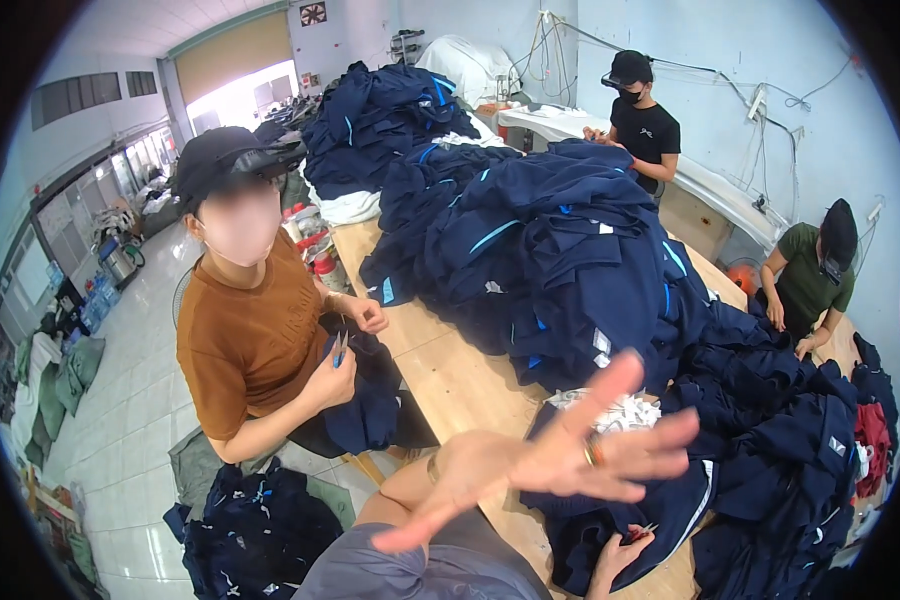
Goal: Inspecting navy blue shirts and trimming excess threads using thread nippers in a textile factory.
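My left hand (570, 460), a ring on one finger, is raised over the table with its fingers spread; it holds nothing and looks blurred. At the lower edge my right hand (615, 562) grips a small pair of thread snips (647, 532) with red on the handle and the metal tips sticking out. Beneath the snips lies a navy garment (590, 525) with a white strip along one edge. Behind my spread fingers sits a heap of white scraps (630, 412), partly hidden.
Tall piles of navy garments (570, 240) cover the wooden table (420, 350). At left a person in a brown shirt (255, 340) holds blue-handled snips (340, 350). Two other people (645, 125) work along the far right side. More garments (260, 530) lie heaped on the tiled floor.
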A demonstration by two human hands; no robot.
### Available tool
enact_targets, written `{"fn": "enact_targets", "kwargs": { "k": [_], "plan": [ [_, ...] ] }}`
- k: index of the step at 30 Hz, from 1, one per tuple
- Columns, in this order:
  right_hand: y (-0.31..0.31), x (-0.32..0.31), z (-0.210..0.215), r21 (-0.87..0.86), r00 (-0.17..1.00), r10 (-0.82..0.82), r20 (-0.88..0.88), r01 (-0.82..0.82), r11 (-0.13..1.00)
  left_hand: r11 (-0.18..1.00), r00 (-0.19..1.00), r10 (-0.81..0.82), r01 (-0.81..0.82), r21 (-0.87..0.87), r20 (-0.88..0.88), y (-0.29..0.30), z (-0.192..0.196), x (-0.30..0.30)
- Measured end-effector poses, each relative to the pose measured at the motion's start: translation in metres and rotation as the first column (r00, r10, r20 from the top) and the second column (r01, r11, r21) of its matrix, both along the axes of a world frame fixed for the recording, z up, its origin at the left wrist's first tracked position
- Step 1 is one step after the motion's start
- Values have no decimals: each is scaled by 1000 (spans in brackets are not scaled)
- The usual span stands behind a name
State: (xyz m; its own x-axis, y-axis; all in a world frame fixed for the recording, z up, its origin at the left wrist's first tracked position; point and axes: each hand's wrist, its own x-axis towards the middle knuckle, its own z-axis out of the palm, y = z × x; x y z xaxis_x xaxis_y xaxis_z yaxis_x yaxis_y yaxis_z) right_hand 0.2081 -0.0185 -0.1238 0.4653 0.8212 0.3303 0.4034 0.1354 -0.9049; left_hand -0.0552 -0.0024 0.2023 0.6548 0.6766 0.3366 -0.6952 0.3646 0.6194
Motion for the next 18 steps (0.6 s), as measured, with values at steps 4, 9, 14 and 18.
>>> {"fn": "enact_targets", "kwargs": {
  "k": [4, 9, 14, 18],
  "plan": [
    [-5, -5, 16, -15, 999, 27, -32, -28, 1000, 971, 964, -170, 128, 201, 206, -17, 5, 28],
    [6, -13, 17, -24, 995, -21, -100, 19, 1000, 832, 755, -525, 357, 424, 393, -21, -3, 66],
    [6, -10, 7, -104, 992, -126, 12, 127, 987, 585, 970, -147, 243, 774, -194, 2, -14, 61],
    [-1, -9, 15, -138, 990, -134, 40, 139, 981, -54, 720, 302, 667, 743, -625, 9, 20, 52]
  ]
}}
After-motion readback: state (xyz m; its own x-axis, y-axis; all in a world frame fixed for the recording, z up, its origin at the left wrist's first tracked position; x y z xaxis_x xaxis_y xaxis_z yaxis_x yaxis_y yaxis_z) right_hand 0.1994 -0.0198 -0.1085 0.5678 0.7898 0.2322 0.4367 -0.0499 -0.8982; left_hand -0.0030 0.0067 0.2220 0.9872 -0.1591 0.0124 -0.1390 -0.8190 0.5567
